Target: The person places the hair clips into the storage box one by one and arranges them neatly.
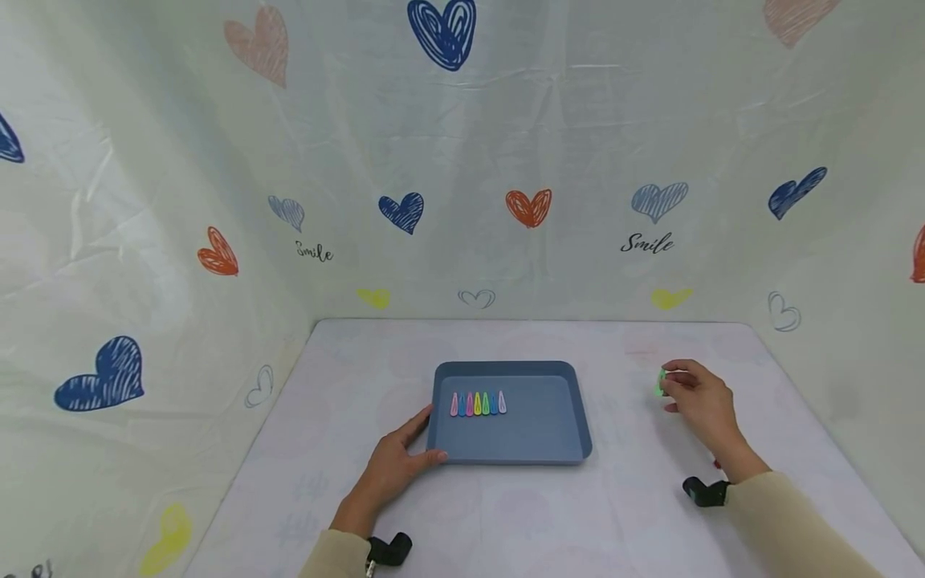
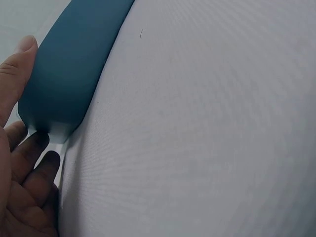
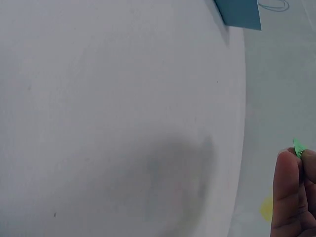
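Observation:
A blue-grey tray (image 1: 535, 441) lies on the table, and my left hand (image 1: 393, 466) holds its near left corner. The thumb (image 2: 22, 69) lies against the tray's near wall (image 2: 74, 69) in the left wrist view, the other fingers curled by the corner. Inside the tray, several coloured snap hair clips (image 1: 478, 404) stand side by side in a row, left of its middle. To the right of the tray, my right hand (image 1: 699, 401) pinches a green hair clip (image 3: 299, 148) between thumb and fingertips, over the table.
A small red thing (image 1: 718, 463) shows beside my right wrist, mostly hidden by it. The white-covered table (image 1: 520, 522) ends at a sheet (image 1: 477, 144) printed with hearts, behind and at both sides. Black wrist mounts (image 1: 704, 491) stick out from both sleeves.

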Demonstrator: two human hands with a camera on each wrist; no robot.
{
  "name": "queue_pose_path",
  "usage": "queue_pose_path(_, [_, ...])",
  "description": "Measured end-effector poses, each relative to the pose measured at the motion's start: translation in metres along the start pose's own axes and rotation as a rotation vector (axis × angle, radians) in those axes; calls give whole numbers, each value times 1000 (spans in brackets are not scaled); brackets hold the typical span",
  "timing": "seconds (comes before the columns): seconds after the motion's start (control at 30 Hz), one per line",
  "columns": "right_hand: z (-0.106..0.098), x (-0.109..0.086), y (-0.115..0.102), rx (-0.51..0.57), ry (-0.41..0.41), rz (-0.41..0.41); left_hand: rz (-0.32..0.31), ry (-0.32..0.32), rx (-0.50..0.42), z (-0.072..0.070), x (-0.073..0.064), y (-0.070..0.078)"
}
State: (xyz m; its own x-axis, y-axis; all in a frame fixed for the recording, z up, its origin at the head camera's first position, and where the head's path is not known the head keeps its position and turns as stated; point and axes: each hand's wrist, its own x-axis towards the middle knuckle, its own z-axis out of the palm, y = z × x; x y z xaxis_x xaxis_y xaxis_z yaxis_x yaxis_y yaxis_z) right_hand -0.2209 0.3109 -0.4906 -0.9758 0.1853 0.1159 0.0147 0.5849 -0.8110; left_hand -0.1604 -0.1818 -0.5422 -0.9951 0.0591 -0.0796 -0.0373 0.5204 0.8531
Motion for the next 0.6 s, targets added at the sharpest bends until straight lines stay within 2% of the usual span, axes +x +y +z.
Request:
queue_pose_path(0.33, [22,2,-22,87,-33,-40,-12,-3,15,1,1,-1])
queue_pose_path(0.6, [44,5,-36,118,-51,-68,-14,4,18,1,0,0])
